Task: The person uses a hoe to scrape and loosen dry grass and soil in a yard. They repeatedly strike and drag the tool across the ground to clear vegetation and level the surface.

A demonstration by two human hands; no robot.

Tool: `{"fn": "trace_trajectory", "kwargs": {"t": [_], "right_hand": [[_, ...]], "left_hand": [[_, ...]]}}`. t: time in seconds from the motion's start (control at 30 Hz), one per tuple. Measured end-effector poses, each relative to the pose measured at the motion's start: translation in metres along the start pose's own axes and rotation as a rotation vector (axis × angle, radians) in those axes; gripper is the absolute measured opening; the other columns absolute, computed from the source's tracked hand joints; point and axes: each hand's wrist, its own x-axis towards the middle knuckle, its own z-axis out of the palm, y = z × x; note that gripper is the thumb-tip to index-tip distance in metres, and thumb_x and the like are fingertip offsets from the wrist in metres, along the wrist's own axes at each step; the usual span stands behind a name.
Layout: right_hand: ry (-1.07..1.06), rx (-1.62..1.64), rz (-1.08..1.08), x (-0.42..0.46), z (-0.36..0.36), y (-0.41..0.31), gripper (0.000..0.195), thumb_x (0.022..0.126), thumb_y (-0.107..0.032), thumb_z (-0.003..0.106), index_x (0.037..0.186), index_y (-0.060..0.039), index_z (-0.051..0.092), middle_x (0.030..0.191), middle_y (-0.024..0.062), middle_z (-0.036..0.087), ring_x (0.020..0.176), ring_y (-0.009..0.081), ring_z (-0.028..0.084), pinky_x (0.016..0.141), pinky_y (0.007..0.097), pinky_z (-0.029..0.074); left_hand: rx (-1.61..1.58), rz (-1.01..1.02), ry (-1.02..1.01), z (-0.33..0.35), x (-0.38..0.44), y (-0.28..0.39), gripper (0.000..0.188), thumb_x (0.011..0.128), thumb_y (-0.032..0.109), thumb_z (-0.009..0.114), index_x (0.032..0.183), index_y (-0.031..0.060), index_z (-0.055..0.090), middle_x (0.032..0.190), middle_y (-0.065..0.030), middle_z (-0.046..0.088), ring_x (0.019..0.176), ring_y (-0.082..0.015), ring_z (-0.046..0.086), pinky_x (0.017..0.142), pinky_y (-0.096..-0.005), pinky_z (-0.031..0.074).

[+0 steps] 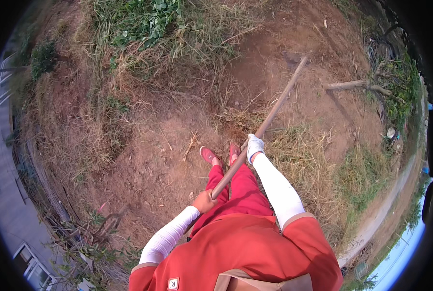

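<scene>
A long wooden tool handle [278, 103] runs slantwise across in front of me, from my waist up to the far right. My left hand [204, 201], bare below a white sleeve, grips it low, near my thighs. Further up the shaft, my right hand [255, 146] in a whitish glove is closed around it. The handle's far end is over bare reddish soil [263, 54]. A dark flat shape shows beside that end, too blurred to tell whether it is a hoe blade. My red shoes [208, 155] stand on the soil below the shaft.
Dry cut grass [296, 149] lies to the right of my feet. Ahead at left are a grass heap [187, 51] and leafy green plants [147, 22]. A small tree trunk [347, 85] stands at right. A leafy shrub [100, 236] is close on my left, before a building [9, 218].
</scene>
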Motion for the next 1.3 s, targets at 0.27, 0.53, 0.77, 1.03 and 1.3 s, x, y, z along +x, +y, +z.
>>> {"fn": "trace_trajectory", "kwargs": {"t": [0.27, 0.53, 0.77, 1.03, 1.3], "right_hand": [[0.065, -0.097, 0.362, -0.065, -0.017, 0.164, 0.010, 0.081, -0.014, 0.051, 0.077, -0.0056, 0.047, 0.053, 0.0069, 0.046, 0.041, 0.0218, 0.046, 0.041, 0.0382, 0.045], [-0.056, 0.112, 0.758, -0.104, -0.019, 0.257, 0.007, 0.083, -0.008, 0.048, 0.083, -0.0098, 0.042, 0.060, 0.0074, 0.045, 0.048, 0.0242, 0.047, 0.050, 0.0445, 0.046], [-0.030, 0.118, 0.312, -0.034, -0.005, 0.142, 0.019, 0.081, -0.018, 0.049, 0.068, -0.0069, 0.042, 0.054, 0.0093, 0.044, 0.043, 0.0254, 0.047, 0.044, 0.0413, 0.044], [-0.031, 0.022, 0.106, 0.006, -0.007, 0.054, 0.029, 0.078, -0.023, 0.051, 0.057, -0.0045, 0.042, 0.049, 0.0113, 0.044, 0.041, 0.0263, 0.048, 0.041, 0.0404, 0.044], [-0.050, -0.039, 0.460, -0.088, 0.008, 0.238, 0.025, 0.080, -0.024, 0.052, 0.064, -0.0066, 0.043, 0.049, 0.0086, 0.043, 0.041, 0.0243, 0.046, 0.040, 0.0389, 0.042]], "left_hand": [[-0.316, -0.372, -0.224, 0.030, -0.117, -0.148, 0.038, 0.069, 0.029, 0.072, 0.083, -0.0047, 0.064, 0.066, -0.0023, 0.060, 0.066, -0.0076, 0.053, 0.057, -0.0304, 0.045], [-0.242, -0.391, -0.268, -0.038, -0.193, -0.137, 0.022, 0.074, 0.020, 0.066, 0.083, 0.0026, 0.055, 0.066, -0.0018, 0.056, 0.064, -0.0087, 0.051, 0.058, -0.0274, 0.044], [0.030, -0.182, -0.211, -0.037, -0.087, -0.064, 0.016, 0.074, 0.014, 0.059, 0.081, 0.0014, 0.051, 0.055, -0.0080, 0.054, 0.043, -0.0147, 0.053, 0.041, -0.0296, 0.041], [0.009, -0.153, -0.158, -0.025, -0.026, 0.001, 0.022, 0.072, 0.017, 0.060, 0.081, -0.0023, 0.054, 0.059, -0.0114, 0.057, 0.045, -0.0191, 0.056, 0.045, -0.0344, 0.044], [-0.283, -0.383, -0.157, -0.035, -0.170, -0.139, 0.028, 0.071, 0.019, 0.066, 0.090, -0.0025, 0.061, 0.073, -0.0036, 0.061, 0.067, -0.0086, 0.053, 0.059, -0.0286, 0.045]]}}
